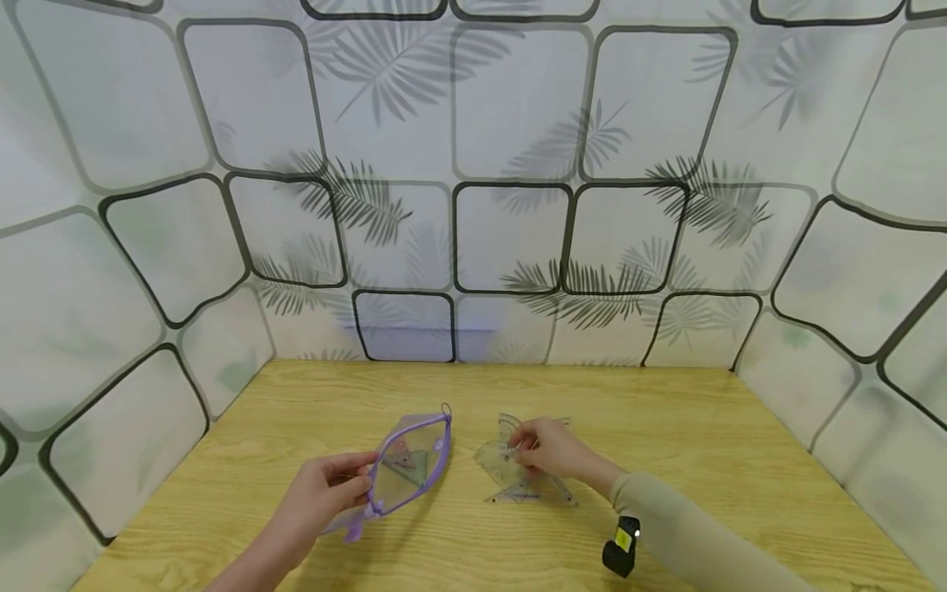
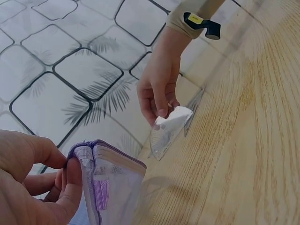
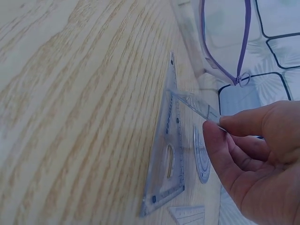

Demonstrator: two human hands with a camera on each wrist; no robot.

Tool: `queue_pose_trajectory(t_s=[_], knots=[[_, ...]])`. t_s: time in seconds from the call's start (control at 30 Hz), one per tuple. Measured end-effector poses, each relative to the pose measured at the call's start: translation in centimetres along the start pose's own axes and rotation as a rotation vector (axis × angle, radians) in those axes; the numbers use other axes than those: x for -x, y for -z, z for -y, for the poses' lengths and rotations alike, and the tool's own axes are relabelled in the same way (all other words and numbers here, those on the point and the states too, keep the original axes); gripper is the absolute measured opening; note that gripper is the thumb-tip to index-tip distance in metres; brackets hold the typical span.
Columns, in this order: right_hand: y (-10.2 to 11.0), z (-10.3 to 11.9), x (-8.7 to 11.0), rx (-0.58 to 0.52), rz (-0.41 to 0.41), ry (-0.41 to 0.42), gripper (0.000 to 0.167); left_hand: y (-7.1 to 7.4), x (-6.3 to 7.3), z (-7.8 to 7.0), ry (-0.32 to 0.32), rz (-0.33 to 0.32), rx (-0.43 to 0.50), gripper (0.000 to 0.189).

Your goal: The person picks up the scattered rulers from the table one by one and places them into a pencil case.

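In the head view my left hand (image 1: 325, 493) pinches the near side of a see-through pouch with purple zip edging (image 1: 436, 462), its mouth gaping. A set square (image 1: 416, 467) and a pinkish piece show inside it. My right hand (image 1: 551, 446) pinches a clear plastic protractor (image 2: 171, 131) between thumb and fingertips, tilted just above the table. Beneath it, in the right wrist view, lie a long clear set square (image 3: 164, 164), another protractor (image 3: 201, 154) and a partly cut-off clear piece with ruled lines (image 3: 187, 214). Where these pieces overlap, their outlines are hard to separate.
The light wood table (image 1: 629, 411) carries the clear pieces, right of the pouch. Patterned curtain (image 1: 510, 238) surrounds the table at the back and both sides. A small black device (image 1: 621, 547) sits on the right sleeve.
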State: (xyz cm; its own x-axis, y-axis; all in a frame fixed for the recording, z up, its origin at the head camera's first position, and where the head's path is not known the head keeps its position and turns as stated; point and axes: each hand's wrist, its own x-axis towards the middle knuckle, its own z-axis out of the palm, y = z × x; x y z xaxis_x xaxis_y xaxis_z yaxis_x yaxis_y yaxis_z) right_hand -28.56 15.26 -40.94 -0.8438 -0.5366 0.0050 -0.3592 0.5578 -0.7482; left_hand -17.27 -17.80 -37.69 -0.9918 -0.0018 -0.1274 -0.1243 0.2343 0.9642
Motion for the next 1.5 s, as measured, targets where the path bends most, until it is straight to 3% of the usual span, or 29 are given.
queue_pose_trajectory(t_s=[0.43,0.63,1.0,1.5], knots=[[0.3,0.3,0.0,-0.098,-0.015,-0.001,0.023,0.1,0.0,0.3,-0.013,0.017,0.036,0.043],[0.2,0.9,0.1,-0.158,-0.061,-0.021,0.026,0.2,0.1,0.2,-0.010,0.038,0.044,0.044],[0.0,1.2,0.1,-0.209,-0.083,-0.058,0.027,0.0,0.3,0.3,0.005,0.029,0.047,0.045],[0.6,2.4,0.1,-0.251,-0.074,-0.035,0.029,-0.4,0.1,0.3,0.019,0.004,0.072,0.044]])
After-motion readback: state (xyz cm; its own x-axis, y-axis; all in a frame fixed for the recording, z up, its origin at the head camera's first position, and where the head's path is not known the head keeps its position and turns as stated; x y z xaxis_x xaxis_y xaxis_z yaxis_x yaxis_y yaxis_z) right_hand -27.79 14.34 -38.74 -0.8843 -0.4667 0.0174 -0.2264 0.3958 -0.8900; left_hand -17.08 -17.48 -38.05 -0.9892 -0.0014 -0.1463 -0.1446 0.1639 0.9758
